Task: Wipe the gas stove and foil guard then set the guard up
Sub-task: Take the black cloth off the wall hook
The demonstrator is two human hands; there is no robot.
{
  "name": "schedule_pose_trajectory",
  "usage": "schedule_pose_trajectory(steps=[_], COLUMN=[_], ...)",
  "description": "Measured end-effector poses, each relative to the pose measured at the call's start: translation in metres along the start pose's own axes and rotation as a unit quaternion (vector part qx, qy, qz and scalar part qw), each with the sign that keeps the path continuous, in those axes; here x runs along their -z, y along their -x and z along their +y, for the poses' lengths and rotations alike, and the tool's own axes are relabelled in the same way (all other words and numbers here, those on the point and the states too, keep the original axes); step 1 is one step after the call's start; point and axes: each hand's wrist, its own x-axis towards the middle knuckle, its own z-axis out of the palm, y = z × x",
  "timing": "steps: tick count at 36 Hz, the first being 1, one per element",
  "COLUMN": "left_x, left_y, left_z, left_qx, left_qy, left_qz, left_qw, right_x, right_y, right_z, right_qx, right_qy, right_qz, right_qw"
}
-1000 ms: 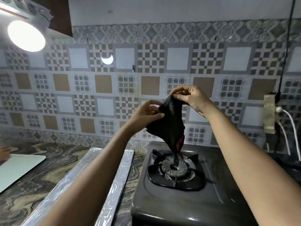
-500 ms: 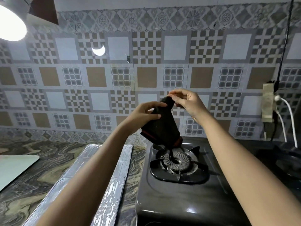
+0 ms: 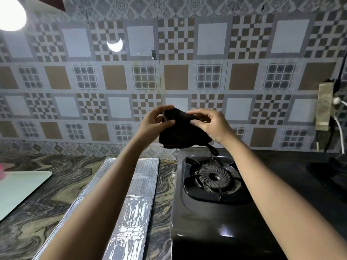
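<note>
Patterned tile wall (image 3: 176,76), swirled stone counter (image 3: 62,169), bright lamp (image 3: 9,12) upper left.

A round white ceiling lamp (image 3: 10,13) at the upper left is blown out to pure white, and it is the one visible source; its crescent-shaped reflection (image 3: 115,45) glares on the glossy patterned wall tiles (image 3: 176,76); the ribbed silver foil guard panel (image 3: 131,203) lying flat on the marbled counter shines in streaks; a soft highlight sits on the front of the dark grey single-burner gas stove (image 3: 226,232); the right side falls dim, its details lost in shadow; the tile lines bow towards the frame edges; the whole picture is slightly soft.
</note>
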Motion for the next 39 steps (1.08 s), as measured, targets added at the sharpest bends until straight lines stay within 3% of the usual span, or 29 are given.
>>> schedule_pose_trajectory(steps=[7, 11, 20, 27, 32, 39], left_x=[0.012, 0.014, -0.008, -0.041, -0.061, -0.073], left_y=[-0.013, -0.022, -0.038, -0.039, -0.044, -0.056], left_z=[-0.022, -0.033, -0.05, -0.051, -0.057, -0.066], left_qx=[-0.04, -0.075, -0.141, -0.054, -0.042, -0.041], left_qy=[-0.238, -0.287, -0.289, -0.193, -0.211, -0.223], left_qz=[-0.016, -0.013, -0.008, -0.01, 0.009, 0.058], left_qw=[0.97, 0.955, 0.947, 0.98, 0.976, 0.972], right_x=[-0.012, -0.011, 0.01, 0.04, 0.055, 0.052], right_y=[-0.005, -0.005, 0.007, 0.001, -0.005, -0.014], right_z=[0.0, 0.006, 0.031, 0.058, 0.082, 0.11], right_qx=[-0.021, -0.036, -0.049, -0.053, -0.077, -0.069], right_qy=[0.041, 0.055, 0.078, 0.063, 0.016, -0.079], right_qz=[-0.003, -0.011, 0.003, -0.068, -0.14, -0.176], right_qw=[0.999, 0.998, 0.996, 0.994, 0.987, 0.979])
